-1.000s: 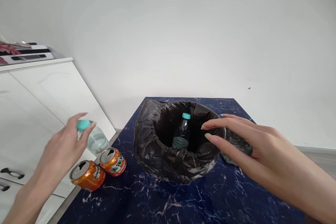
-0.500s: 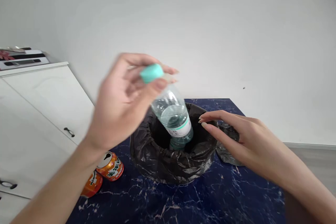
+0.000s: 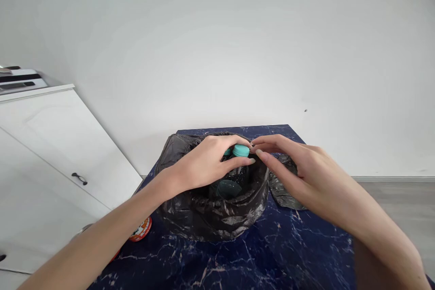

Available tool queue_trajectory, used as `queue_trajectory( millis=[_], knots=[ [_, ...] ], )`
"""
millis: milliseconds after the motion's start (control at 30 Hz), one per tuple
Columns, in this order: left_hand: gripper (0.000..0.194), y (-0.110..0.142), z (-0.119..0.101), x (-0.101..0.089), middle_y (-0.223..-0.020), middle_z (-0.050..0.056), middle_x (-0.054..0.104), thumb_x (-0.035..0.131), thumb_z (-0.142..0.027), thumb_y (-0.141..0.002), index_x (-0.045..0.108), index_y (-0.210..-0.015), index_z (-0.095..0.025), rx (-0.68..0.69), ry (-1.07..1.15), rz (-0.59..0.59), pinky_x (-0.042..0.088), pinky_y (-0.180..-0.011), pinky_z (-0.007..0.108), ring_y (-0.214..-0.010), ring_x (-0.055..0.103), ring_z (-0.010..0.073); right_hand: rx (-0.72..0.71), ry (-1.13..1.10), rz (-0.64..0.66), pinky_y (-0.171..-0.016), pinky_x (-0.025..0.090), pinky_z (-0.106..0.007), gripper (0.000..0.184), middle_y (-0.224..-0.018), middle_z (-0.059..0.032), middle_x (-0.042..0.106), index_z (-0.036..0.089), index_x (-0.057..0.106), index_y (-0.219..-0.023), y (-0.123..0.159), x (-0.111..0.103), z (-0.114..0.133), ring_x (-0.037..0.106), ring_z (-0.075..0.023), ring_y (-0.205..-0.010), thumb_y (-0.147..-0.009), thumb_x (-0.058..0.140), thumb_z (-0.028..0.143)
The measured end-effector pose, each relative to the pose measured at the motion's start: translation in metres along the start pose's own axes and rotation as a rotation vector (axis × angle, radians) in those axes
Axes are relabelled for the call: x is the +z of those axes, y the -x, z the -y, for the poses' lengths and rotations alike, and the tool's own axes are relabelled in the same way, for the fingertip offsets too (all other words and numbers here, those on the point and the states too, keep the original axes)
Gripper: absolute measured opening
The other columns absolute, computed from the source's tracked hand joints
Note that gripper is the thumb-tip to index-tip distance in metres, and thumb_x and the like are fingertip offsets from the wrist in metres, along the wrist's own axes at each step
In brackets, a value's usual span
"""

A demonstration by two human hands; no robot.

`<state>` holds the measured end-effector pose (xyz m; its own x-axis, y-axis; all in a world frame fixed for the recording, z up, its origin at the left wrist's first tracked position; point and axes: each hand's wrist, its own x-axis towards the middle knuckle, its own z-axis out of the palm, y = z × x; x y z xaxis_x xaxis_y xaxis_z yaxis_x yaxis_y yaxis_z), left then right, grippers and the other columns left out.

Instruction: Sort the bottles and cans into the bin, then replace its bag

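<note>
My left hand [image 3: 204, 161] reaches over a bin lined with a black plastic bag [image 3: 217, 224]. Its thumb and fingers close around the neck of a clear plastic bottle [image 3: 229, 186], just below the turquoise cap [image 3: 241, 151]. The bottle's body stands inside the bin, partly hidden by the hand and in shadow. A second turquoise cap [image 3: 227, 152] shows beside it under my left fingers. My right hand [image 3: 302, 167] is at the bin's right rim, thumb and fingers slightly apart. Its fingertips come close to the cap and my left fingertips, and I see nothing held in them.
The bin stands on a blue marble-patterned table [image 3: 231, 263]. A crumpled black plastic bag [image 3: 285, 190] lies right of it. An orange can [image 3: 142, 230] is partly hidden behind my left forearm. A white cabinet [image 3: 68, 145] stands at left, a pale wall [image 3: 217, 54] behind.
My left hand has lowered the bottle down and to the right, deeper into the bin. My right hand has moved slightly left, nearer the bottle. The view has shifted a little.
</note>
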<state>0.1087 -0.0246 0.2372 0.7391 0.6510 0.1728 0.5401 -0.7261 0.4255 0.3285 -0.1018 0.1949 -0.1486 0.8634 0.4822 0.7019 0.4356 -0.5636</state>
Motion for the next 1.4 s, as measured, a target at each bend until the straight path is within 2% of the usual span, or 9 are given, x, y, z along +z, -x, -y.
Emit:
queue_trajectory(
  millis=[200, 267, 500, 667, 900, 1033, 1133, 1267, 1400],
  knots=[
    [0.05, 0.004, 0.019, 0.011, -0.169, 0.012, 0.05, 0.04, -0.043, -0.116, 0.056, -0.158, -0.019, 0.068, -0.307, 0.118, 0.034, -0.132, 0.054, -0.162, 0.039, 0.0319, 0.009, 0.01, -0.077, -0.077, 0.061, -0.034, 0.03, -0.131, -0.0008, 0.078, 0.034, 0.068, -0.131, 0.0, 0.001, 0.003, 0.076, -0.0242, -0.111, -0.112, 0.051, 0.05],
    [0.048, 0.009, 0.017, 0.009, -0.166, 0.011, 0.055, 0.039, -0.039, -0.117, 0.056, -0.157, -0.019, 0.099, -0.321, 0.067, 0.035, -0.132, 0.051, -0.159, 0.043, 0.0289, -0.017, 0.02, -0.06, -0.075, 0.06, -0.033, 0.031, -0.132, -0.0008, 0.077, 0.034, 0.069, -0.129, 0.0, 0.002, 0.005, 0.076, -0.0232, -0.108, -0.112, 0.05, 0.051],
    [0.035, 0.057, 0.009, -0.021, -0.139, 0.002, 0.075, 0.044, -0.035, -0.115, 0.071, -0.134, -0.026, -0.043, -0.316, -0.425, 0.05, -0.118, 0.039, -0.133, 0.067, 0.0212, -0.073, -0.013, 0.049, -0.059, 0.052, -0.029, 0.031, -0.127, 0.0008, 0.078, 0.036, 0.07, -0.129, 0.001, 0.007, 0.006, 0.076, -0.0189, -0.095, -0.113, 0.048, 0.052],
    [0.034, 0.123, 0.038, -0.037, -0.139, 0.003, 0.074, 0.048, -0.045, -0.111, 0.069, -0.134, -0.03, -0.528, -0.445, -0.745, 0.058, -0.091, 0.04, -0.113, 0.073, 0.028, -0.061, 0.019, 0.073, -0.05, 0.046, -0.03, 0.033, -0.133, -0.0013, 0.076, 0.034, 0.07, -0.131, 0.0, 0.012, 0.008, 0.07, -0.015, -0.072, -0.113, 0.047, 0.05],
    [0.058, 0.22, 0.105, -0.015, -0.14, 0.019, 0.072, 0.051, -0.063, -0.105, 0.064, -0.139, -0.018, -0.767, -0.616, -0.314, 0.043, -0.119, 0.064, -0.145, 0.057, 0.0465, -0.068, 0.066, 0.077, -0.065, 0.056, -0.035, 0.031, -0.134, -0.0038, 0.076, 0.033, 0.069, -0.133, 0.002, 0.021, 0.017, 0.072, -0.018, -0.074, -0.113, 0.05, 0.047],
    [0.064, 0.254, 0.126, 0.015, -0.138, 0.015, 0.077, 0.053, -0.065, -0.103, 0.067, -0.147, -0.02, -0.75, -0.563, -0.133, 0.02, -0.131, 0.073, -0.162, 0.033, 0.0469, -0.103, 0.085, 0.075, -0.072, 0.058, -0.038, 0.032, -0.134, -0.0016, 0.076, 0.035, 0.069, -0.132, 0.003, 0.026, 0.019, 0.076, -0.0235, -0.092, -0.113, 0.049, 0.05],
    [0.065, 0.263, 0.135, 0.025, -0.144, 0.014, 0.074, 0.055, -0.063, -0.101, 0.064, -0.151, -0.023, -0.681, -0.514, -0.078, 0.018, -0.133, 0.072, -0.164, 0.03, 0.0441, -0.111, 0.088, 0.089, -0.072, 0.059, -0.039, 0.032, -0.134, -0.0015, 0.076, 0.036, 0.068, -0.133, 0.004, 0.028, 0.019, 0.077, -0.0265, -0.102, -0.112, 0.049, 0.051],
    [0.058, 0.25, 0.124, 0.016, -0.146, 0.012, 0.072, 0.056, -0.063, -0.101, 0.065, -0.148, -0.029, -0.682, -0.522, -0.184, 0.044, -0.121, 0.069, -0.151, 0.053, 0.0458, -0.109, 0.077, 0.094, -0.07, 0.059, -0.038, 0.032, -0.136, -0.0035, 0.075, 0.034, 0.069, -0.134, 0.004, 0.027, 0.019, 0.076, -0.0284, -0.11, -0.113, 0.049, 0.049],
    [0.067, 0.217, 0.081, -0.009, -0.138, 0.009, 0.076, 0.068, -0.068, -0.096, 0.053, -0.153, -0.036, -0.884, -0.556, -0.538, 0.063, -0.095, 0.066, -0.109, 0.079, 0.0435, -0.102, 0.083, 0.078, -0.071, 0.06, -0.038, 0.032, -0.135, -0.0049, 0.076, 0.032, 0.07, -0.133, 0.003, 0.026, 0.019, 0.078, -0.0269, -0.103, -0.113, 0.051, 0.047]
  ],
)
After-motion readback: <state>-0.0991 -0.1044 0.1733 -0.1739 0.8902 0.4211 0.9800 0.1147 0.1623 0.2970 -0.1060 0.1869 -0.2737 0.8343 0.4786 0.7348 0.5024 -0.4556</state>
